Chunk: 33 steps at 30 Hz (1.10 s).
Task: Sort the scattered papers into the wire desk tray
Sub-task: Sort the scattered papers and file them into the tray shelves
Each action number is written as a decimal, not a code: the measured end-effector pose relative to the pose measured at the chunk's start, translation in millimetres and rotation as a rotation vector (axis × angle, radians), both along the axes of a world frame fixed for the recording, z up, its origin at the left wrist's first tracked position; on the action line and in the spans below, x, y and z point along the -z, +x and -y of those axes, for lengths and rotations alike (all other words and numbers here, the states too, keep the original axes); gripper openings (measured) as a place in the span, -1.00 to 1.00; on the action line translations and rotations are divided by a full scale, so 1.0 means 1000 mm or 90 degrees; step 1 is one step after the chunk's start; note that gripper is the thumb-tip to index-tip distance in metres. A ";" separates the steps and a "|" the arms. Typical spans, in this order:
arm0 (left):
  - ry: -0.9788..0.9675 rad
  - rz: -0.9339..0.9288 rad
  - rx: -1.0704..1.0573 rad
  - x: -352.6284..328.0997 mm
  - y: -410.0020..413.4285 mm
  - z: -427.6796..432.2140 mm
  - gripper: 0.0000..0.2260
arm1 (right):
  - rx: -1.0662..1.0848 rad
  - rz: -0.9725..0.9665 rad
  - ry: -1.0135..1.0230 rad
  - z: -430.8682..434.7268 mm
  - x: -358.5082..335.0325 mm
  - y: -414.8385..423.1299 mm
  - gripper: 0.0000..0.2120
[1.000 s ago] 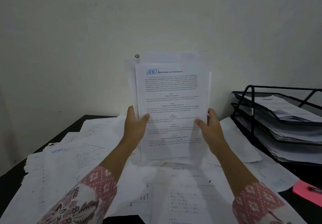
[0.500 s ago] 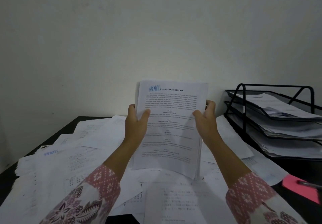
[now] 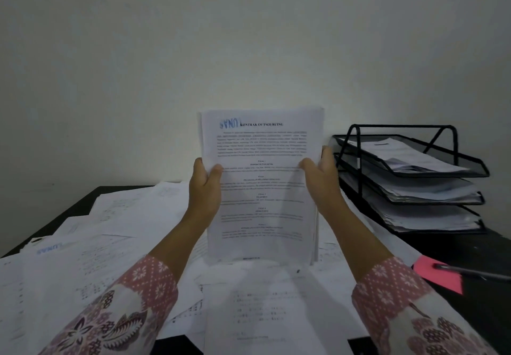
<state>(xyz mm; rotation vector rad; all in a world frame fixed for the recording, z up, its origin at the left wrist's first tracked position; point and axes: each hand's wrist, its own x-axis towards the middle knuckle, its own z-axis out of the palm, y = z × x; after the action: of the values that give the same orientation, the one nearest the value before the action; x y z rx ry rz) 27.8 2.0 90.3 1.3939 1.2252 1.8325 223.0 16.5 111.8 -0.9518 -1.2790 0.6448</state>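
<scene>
A stack of printed papers (image 3: pixel 262 188), headed "KONTRAK OUTSOURCING" with a blue stamp, stands upright at the centre, its bottom edge on the loose sheets. My left hand (image 3: pixel 204 191) grips its left edge, thumb on the front page. My right hand (image 3: pixel 322 180) grips the right edge the same way. The black three-tier wire desk tray (image 3: pixel 359 161) stands to the right against the wall, each tier holding papers. Scattered papers (image 3: pixel 96 244) cover the dark desk to the left and in front.
A pink sticky-note pad (image 3: pixel 439 277) with a dark pen (image 3: pixel 475 271) across it lies on the black desk (image 3: pixel 484 313) at the right. A plain white wall rises behind the desk. My patterned pink sleeves fill the lower corners.
The uneven sheets have been squared into one neat stack. The stack has come down so its bottom edge meets the papers on the desk. Both hands stay on its sides.
</scene>
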 end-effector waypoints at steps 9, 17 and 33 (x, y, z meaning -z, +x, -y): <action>-0.138 -0.138 0.042 -0.011 0.055 -0.018 -0.75 | -0.006 -0.038 -0.175 0.006 0.002 0.079 -0.77; -0.412 -0.219 0.273 0.026 0.095 -0.033 -0.63 | 0.103 -0.005 -0.462 -0.002 0.058 0.143 -0.75; -0.470 -0.306 0.496 0.059 0.184 -0.020 -0.56 | 0.260 -0.103 -0.564 0.017 0.081 0.252 -0.63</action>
<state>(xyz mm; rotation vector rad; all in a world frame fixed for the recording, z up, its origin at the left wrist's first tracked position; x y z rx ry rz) 211.6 22.2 30.9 1.5590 1.1472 0.4562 475.3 -0.8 31.0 -1.7816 -0.5875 0.9561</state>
